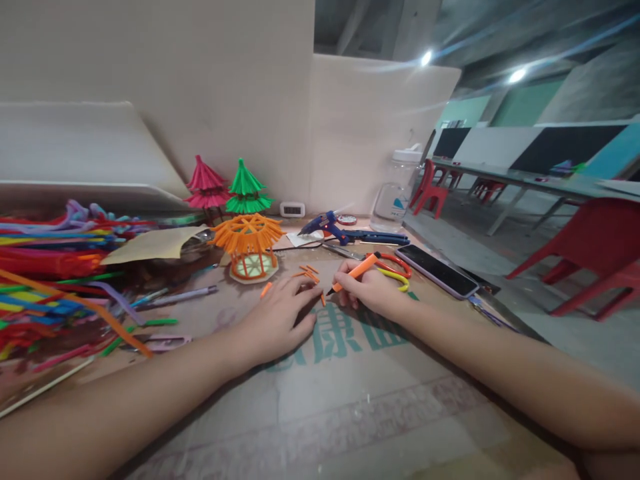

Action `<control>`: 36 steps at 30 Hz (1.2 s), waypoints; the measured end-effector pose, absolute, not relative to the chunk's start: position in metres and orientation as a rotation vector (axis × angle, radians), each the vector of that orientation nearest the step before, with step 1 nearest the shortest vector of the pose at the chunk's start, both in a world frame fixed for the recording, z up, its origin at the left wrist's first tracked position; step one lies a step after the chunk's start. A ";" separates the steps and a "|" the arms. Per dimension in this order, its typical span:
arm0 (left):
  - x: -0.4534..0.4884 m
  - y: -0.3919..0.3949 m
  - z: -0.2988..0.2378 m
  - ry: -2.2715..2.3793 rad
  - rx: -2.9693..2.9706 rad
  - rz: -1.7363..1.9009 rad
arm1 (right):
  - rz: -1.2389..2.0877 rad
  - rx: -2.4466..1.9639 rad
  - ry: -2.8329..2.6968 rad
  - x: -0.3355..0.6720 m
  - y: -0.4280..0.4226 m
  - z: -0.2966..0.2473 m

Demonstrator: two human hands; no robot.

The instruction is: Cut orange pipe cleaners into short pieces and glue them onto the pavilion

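Observation:
An orange pen (358,272) with a dark tip is gripped in my right hand (373,292), slanting down to the left. Its tip is beside a short orange stick (323,300) on the table. My left hand (283,319) lies palm down with its fingers stretched out, fingertips close to that stick; whether they touch it I cannot tell. Several more short orange sticks (309,272) lie just beyond both hands. Behind my left hand stands a small orange pavilion model (247,237) on a pale base.
Colourful pipe cleaners (55,260) heap up on the left. Pink (206,187) and green (243,188) tiered roofs stand behind the pavilion. A blue glue gun (327,227), red-handled scissors (400,265), a phone (437,270) and a clear bottle (393,197) line the back and right.

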State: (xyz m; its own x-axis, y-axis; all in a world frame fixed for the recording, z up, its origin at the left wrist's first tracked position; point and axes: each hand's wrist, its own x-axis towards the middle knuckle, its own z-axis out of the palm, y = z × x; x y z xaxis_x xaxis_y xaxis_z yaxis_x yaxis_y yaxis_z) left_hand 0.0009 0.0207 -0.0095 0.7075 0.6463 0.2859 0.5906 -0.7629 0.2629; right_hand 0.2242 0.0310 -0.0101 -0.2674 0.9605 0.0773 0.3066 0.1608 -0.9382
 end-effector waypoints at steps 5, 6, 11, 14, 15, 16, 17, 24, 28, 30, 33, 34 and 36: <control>0.001 0.022 -0.008 0.987 2.779 0.542 | 1.054 -1.230 -1.778 0.223 0.029 -0.008; 0.001 0.022 -0.009 0.985 2.779 0.542 | 1.044 -1.229 -1.790 0.223 0.028 -0.007; 0.001 0.023 -0.009 0.997 2.778 0.541 | 1.070 -1.241 -1.836 0.223 0.027 -0.005; 0.001 0.023 -0.010 1.001 2.793 0.529 | 1.098 -1.228 -1.839 0.223 0.027 -0.006; 0.001 0.023 -0.010 1.002 2.799 0.523 | 1.096 -1.228 -1.835 0.223 0.028 -0.006; 0.001 0.023 -0.010 1.004 2.806 0.519 | 1.090 -1.231 -1.829 0.223 0.028 -0.006; 0.001 0.023 -0.010 1.005 2.809 0.516 | 1.081 -1.236 -1.824 0.223 0.028 -0.006; 0.001 0.022 -0.009 1.000 2.791 0.512 | 1.102 -1.245 -1.836 0.222 0.026 -0.003; 0.001 0.022 -0.009 1.014 2.787 0.502 | 1.093 -1.257 -1.826 0.222 0.025 -0.001; 0.001 0.023 -0.009 1.009 2.787 0.513 | 1.094 -1.256 -1.850 0.222 0.025 0.000; 0.000 0.023 -0.010 1.005 2.776 0.530 | 1.099 -1.255 -1.858 0.222 0.024 0.000; 0.000 0.023 -0.010 1.007 2.772 0.534 | 1.093 -1.257 -1.850 0.222 0.024 0.000; 0.000 0.023 -0.010 1.008 2.772 0.527 | 1.085 -1.253 -1.844 0.222 0.023 -0.001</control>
State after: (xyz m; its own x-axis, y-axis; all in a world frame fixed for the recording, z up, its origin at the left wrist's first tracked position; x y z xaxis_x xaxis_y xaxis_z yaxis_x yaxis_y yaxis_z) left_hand 0.0003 0.0229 -0.0100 0.7134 0.6446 0.2748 0.5937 -0.7643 0.2516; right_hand 0.2221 0.0230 -0.0006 -0.3321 0.9412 0.0618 0.4030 0.2008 -0.8929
